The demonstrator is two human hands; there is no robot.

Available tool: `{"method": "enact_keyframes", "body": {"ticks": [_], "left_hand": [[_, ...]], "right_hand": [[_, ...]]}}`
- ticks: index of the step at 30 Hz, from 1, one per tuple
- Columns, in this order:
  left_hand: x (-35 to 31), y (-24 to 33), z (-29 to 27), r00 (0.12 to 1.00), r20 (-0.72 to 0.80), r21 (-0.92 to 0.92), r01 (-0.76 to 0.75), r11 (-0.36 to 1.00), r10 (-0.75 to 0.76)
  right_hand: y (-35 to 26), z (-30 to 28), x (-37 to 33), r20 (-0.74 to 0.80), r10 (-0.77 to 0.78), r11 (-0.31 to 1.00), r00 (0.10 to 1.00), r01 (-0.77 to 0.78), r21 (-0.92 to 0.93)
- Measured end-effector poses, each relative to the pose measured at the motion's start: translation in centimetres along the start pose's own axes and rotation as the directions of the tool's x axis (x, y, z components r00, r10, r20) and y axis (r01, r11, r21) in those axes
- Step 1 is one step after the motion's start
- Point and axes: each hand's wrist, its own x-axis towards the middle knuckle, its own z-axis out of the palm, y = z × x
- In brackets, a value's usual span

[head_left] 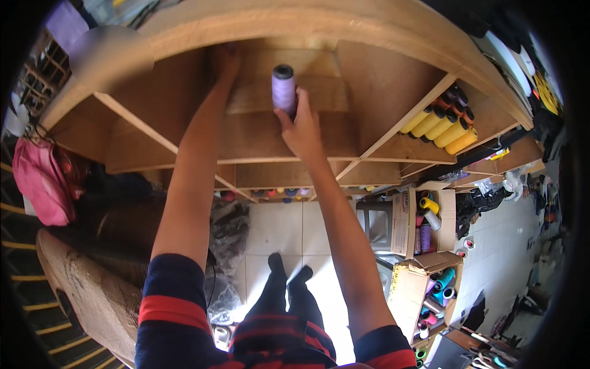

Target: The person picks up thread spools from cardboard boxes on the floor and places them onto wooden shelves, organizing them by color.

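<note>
The right hand (301, 132) has its thumb and fingers (302, 100) closed around the lower part of a lilac thread spool (283, 92), dark end up, at the opening of a wooden shelf compartment (335, 132). The left hand (227, 63) reaches into the shadow by that compartment's left wall, and I cannot tell how far its fingers are open or whether they hold anything. Yellow thread spools (441, 128) lie stacked in the compartment to the right.

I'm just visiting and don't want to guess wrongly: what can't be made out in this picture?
All in the head view:
Left hand: its fingers, lost in shadow by the shelf edge.
Purple spool: lower end, covered by the right hand.
Lower carton: bottom, hidden under its spools.
Upper-left round patch: blurred.
</note>
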Motion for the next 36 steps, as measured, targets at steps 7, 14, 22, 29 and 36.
{"method": "enact_keyframes", "body": {"ticks": [7,14,22,29,36], "left_hand": [[-3.2,4.1,-2.4,0.995,-0.08,-0.304,0.024,0.952,-0.051],[-14.1,11.4,-9.2,0.929,0.302,-0.766,0.369,0.526,-0.212],[-32.3,17.0,-16.6,0.81,0.572,-0.809,0.583,0.074,-0.127],[-46.0,23.3,-17.8,0.49,0.831,-0.492,0.868,0.062,-0.264],[-51.3,31.7,-13.6,0.311,0.949,-0.295,0.934,0.201,-0.051]], "right_hand": [[-1.4,0.0,0.0,-0.121,0.057,0.996,0.991,-0.049,0.071],[-2.6,-2.5,-4.5,-0.241,0.018,0.999,0.97,-0.011,0.031],[-4.0,-14.3,-18.5,-0.165,0.159,0.98,0.973,-0.135,0.148],[-5.3,-25.4,-31.1,-0.054,0.557,0.795,0.829,-0.513,0.325],[-3.9,-34.6,-39.6,-0.275,0.601,0.792,0.751,-0.509,0.338]]}}
